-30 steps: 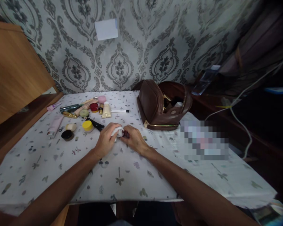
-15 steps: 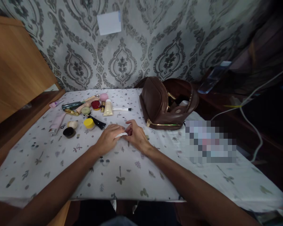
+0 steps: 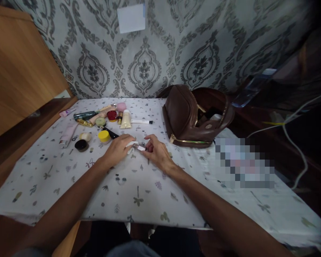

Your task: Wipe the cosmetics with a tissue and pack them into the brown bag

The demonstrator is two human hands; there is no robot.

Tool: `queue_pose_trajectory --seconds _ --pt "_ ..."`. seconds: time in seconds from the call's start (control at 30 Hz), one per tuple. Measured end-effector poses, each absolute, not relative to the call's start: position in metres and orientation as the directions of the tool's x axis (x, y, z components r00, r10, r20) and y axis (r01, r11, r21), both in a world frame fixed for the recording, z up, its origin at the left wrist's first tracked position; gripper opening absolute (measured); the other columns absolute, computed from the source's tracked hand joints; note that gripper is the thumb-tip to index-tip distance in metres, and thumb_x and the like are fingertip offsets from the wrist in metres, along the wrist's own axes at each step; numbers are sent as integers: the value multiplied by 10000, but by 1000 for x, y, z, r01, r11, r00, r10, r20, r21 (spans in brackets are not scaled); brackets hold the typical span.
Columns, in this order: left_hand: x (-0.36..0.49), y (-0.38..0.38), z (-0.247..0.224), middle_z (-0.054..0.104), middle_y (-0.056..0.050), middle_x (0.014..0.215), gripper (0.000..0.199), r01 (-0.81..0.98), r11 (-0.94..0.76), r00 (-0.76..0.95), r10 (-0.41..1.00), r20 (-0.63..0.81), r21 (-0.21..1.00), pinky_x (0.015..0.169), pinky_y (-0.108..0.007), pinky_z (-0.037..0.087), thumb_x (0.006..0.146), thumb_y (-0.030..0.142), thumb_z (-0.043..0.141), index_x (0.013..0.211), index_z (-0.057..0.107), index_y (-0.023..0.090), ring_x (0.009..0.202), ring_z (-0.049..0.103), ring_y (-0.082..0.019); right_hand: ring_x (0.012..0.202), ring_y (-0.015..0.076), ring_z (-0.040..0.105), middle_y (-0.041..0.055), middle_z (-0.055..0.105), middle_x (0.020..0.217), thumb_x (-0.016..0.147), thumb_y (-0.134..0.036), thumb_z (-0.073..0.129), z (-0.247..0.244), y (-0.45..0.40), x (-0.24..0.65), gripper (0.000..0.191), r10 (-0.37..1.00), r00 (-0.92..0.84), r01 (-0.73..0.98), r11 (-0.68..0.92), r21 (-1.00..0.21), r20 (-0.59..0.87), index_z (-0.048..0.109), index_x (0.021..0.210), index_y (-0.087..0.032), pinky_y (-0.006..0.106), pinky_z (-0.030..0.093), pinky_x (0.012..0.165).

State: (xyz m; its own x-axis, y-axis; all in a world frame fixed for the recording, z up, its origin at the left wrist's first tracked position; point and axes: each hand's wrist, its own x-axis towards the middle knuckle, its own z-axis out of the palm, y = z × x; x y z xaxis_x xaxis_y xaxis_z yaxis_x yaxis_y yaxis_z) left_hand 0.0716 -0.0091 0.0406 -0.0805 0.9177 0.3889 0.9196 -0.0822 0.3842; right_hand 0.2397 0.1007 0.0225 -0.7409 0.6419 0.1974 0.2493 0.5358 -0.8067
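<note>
My left hand (image 3: pixel 118 149) is closed on a white wipe or tissue (image 3: pixel 131 147), part of which hangs below the fingers. Between the two hands lies a small pale tube-like item (image 3: pixel 141 147) with a dark end, too small to name surely. The fingers of my right hand (image 3: pixel 159 153) pinch its dark end, while its other end meets the white wipe. Just beyond my left hand are a black tube (image 3: pixel 111 133) and a yellow-lidded jar (image 3: pixel 104 136).
Several cosmetics spread over the left of the table, among them a black-lidded jar (image 3: pixel 81 145), a red jar (image 3: pixel 112 115) and a cream tube (image 3: pixel 126 120). A brown bag (image 3: pixel 180 117) stands unzipped at the back right. A blurred-out item (image 3: pixel 243 162) lies at the right.
My hands have drawn slightly apart, and the small pale item now shows between them. More of the white wipe is visible under my left fingers. The view has shifted slightly.
</note>
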Motion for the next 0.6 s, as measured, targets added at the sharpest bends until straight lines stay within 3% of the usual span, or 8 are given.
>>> queue_pose_trajectory --seconds 0.27,0.6 --pt "67 -7 39 650 -38 876 101 888 26 -223 898 379 459 774 -307 458 911 186 504 901 604 185 839 606 -197 657 121 533 -13 600 719 770 -164 693 26 101 240 118 562 -781 237 671 -702 273 700 885 -183 234 398 639" --pt "78 -8 32 593 -56 947 129 941 95 -242 859 451 324 816 -337 476 905 131 496 953 598 194 935 578 -223 672 124 544 -1 628 758 791 -120 654 26 99 244 235 510 -805 214 726 -653 303 714 1008 -187 229 402 638"
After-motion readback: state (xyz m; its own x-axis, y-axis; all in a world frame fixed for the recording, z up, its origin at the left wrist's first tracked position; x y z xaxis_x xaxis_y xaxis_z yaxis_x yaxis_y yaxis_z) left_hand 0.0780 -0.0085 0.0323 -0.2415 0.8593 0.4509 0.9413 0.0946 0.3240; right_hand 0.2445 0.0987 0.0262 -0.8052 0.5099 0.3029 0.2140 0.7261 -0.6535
